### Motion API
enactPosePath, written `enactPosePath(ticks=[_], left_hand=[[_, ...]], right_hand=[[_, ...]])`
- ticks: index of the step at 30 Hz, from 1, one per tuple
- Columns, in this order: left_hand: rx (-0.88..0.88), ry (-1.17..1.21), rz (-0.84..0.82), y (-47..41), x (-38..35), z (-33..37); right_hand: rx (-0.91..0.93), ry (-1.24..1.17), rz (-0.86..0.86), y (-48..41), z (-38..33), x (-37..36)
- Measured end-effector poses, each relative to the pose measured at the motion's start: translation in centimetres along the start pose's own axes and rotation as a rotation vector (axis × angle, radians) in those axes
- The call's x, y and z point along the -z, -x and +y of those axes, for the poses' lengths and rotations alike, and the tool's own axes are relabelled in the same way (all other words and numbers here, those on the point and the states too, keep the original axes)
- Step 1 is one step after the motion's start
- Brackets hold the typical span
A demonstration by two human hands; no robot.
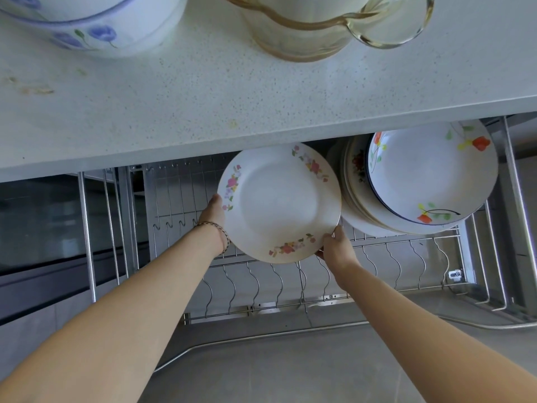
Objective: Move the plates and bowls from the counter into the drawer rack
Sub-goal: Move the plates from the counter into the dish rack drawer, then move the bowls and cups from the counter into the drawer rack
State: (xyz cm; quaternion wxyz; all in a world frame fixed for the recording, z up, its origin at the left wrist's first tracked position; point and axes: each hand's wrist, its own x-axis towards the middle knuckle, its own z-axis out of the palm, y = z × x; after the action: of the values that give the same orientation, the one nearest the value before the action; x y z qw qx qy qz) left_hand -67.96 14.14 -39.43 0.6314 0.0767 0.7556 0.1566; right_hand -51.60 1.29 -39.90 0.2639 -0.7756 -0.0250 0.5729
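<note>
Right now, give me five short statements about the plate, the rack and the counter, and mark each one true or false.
1. Both hands hold the pink-flowered plate, the left hand at its left edge and the right hand at its lower right edge. True.
2. The held plate already stands in a slot of the drawer rack. False: it is held above the wire dividers.
3. A stack of plates leans in the rack to the right of the held plate. True.
4. The counter holds nothing. False: a blue-flowered bowl and a glass jug stand on it.
5. The left wrist is bare. False: it wears a braided band.
</note>
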Motion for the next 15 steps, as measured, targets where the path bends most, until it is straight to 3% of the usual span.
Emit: enactPosePath(ticks=[15], left_hand=[[-0.072,-0.19,-0.027,-0.3,-0.2,2.1]], right_hand=[[0.038,-0.021,0.045,-0.1,1.1,-0.9]])
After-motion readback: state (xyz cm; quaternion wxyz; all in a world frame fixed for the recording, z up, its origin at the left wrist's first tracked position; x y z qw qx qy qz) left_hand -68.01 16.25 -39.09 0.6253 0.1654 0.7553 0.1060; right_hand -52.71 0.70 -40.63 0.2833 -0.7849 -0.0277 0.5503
